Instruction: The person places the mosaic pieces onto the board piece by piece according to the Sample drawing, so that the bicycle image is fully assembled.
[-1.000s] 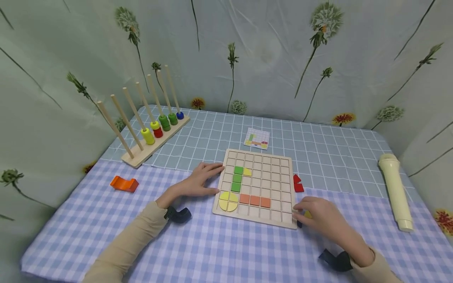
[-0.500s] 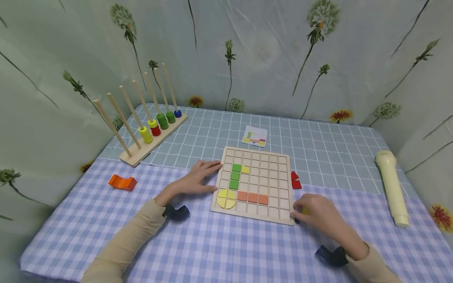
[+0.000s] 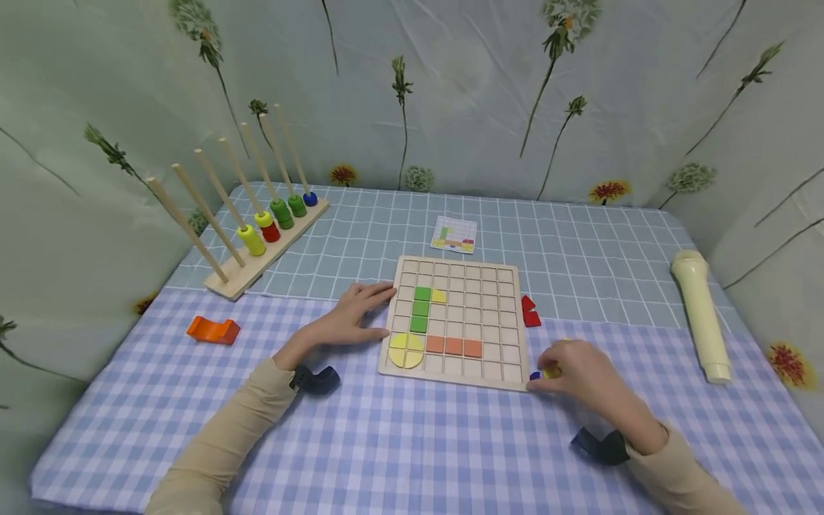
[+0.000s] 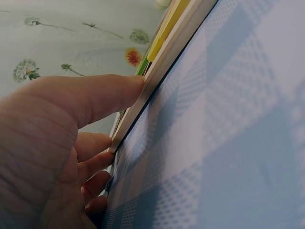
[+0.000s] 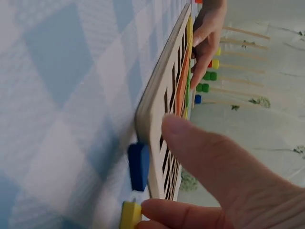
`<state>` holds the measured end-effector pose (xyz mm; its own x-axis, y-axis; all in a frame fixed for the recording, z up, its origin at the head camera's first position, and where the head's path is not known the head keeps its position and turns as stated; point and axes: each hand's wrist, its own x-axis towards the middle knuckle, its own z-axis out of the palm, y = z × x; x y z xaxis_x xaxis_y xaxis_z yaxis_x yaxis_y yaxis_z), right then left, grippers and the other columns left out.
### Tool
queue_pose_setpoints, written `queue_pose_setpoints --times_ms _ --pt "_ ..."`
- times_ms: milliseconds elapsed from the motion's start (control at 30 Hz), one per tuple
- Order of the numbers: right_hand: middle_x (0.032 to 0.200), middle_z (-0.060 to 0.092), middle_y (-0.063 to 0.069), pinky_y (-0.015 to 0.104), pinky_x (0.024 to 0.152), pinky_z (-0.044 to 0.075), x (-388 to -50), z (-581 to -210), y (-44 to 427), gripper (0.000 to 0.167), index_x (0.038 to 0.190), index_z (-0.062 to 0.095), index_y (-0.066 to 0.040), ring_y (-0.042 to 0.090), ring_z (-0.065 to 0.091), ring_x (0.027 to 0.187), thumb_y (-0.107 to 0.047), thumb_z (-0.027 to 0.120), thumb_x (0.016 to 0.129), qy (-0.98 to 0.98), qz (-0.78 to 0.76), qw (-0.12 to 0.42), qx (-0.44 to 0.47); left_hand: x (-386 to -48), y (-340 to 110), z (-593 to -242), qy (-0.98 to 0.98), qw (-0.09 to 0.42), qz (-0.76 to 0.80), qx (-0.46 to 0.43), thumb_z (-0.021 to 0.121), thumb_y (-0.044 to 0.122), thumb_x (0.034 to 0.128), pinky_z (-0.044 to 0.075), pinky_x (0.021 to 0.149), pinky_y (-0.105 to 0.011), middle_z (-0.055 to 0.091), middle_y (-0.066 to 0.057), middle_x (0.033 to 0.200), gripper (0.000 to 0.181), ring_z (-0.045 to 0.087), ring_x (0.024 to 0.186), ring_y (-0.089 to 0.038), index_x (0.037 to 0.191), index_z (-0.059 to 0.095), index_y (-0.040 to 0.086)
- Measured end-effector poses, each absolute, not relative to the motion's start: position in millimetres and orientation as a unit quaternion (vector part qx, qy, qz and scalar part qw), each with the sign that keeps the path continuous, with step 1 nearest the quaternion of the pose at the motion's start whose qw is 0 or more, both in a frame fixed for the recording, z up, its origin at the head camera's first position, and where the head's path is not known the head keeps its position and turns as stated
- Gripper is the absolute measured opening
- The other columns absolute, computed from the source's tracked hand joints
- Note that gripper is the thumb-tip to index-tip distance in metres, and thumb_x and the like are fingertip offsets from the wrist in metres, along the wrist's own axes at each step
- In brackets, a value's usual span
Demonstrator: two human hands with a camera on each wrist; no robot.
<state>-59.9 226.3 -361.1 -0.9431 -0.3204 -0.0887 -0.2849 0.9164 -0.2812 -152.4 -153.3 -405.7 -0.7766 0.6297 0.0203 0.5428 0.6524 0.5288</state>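
Observation:
Along the left rim of the wooden grid board (image 3: 450, 263), my left hand (image 3: 344, 318) rests with fingers extended; its thumb (image 4: 112, 93) touches the board's side in the left wrist view. Green squares (image 3: 420, 307), a yellow piece (image 3: 438, 296), orange squares (image 3: 453, 347) and a yellow circle of quarter pieces (image 3: 406, 350) lie on the grid. By the lower right corner, my right hand (image 3: 589, 379) has its thumb and index finger apart. A fingertip touches a yellow block (image 5: 130, 214), and a blue block (image 5: 138, 167) lies beside the board, below the thumb.
Red pieces (image 3: 531, 312) lie right of the board. A pattern card (image 3: 454, 234) sits behind it. A peg rack with coloured beads (image 3: 270, 252) stands back left, an orange block (image 3: 213, 330) before it. A cream cylinder (image 3: 702, 315) lies far right.
The head view has shifted, so the scene sits higher and further left. My right fingers have parted beside the board's corner, showing more of the blue and yellow blocks. My left hand stays at the board.

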Motion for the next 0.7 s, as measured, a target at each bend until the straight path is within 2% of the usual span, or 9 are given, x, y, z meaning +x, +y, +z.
queue_pose_setpoints --times_ms 200,467,700 --pt "0.063 0.05 -0.005 0.02 0.057 0.033 -59.4 -363.8 225.2 0.029 0.072 0.067 -0.013 0.008 0.039 0.063 -0.035 0.084 0.063 0.973 -0.14 0.041 -0.178 -153.9 -156.7 -406.3 0.909 0.069 0.257 0.322 0.066 0.035 0.0845 0.028 0.098 -0.05 0.028 -0.012 0.154 0.077 0.032 0.122 -0.03 0.148 0.03 0.012" --pt "0.07 0.059 -0.006 0.023 0.06 0.042 -54.6 -364.0 225.1 0.023 0.079 0.072 -0.009 0.005 0.045 0.065 -0.023 0.083 0.066 0.971 -0.12 0.039 -0.204 -153.4 -155.4 -407.6 0.907 0.071 0.257 0.325 0.066 0.035 0.0843 0.026 0.1 -0.051 0.029 -0.011 0.154 0.077 0.031 0.125 -0.031 0.148 0.03 0.011" --pt "0.073 0.06 -0.004 0.026 0.062 0.047 -48.3 -368.6 221.7 0.011 0.077 0.071 -0.01 0.005 0.049 0.065 -0.004 0.075 0.068 0.968 -0.111 -0.005 -0.224 -152.3 -152.4 -406.8 0.905 0.072 0.262 0.327 0.067 0.035 0.0839 0.025 0.101 -0.053 0.028 -0.011 0.154 0.077 0.031 0.127 -0.033 0.148 0.03 0.012"
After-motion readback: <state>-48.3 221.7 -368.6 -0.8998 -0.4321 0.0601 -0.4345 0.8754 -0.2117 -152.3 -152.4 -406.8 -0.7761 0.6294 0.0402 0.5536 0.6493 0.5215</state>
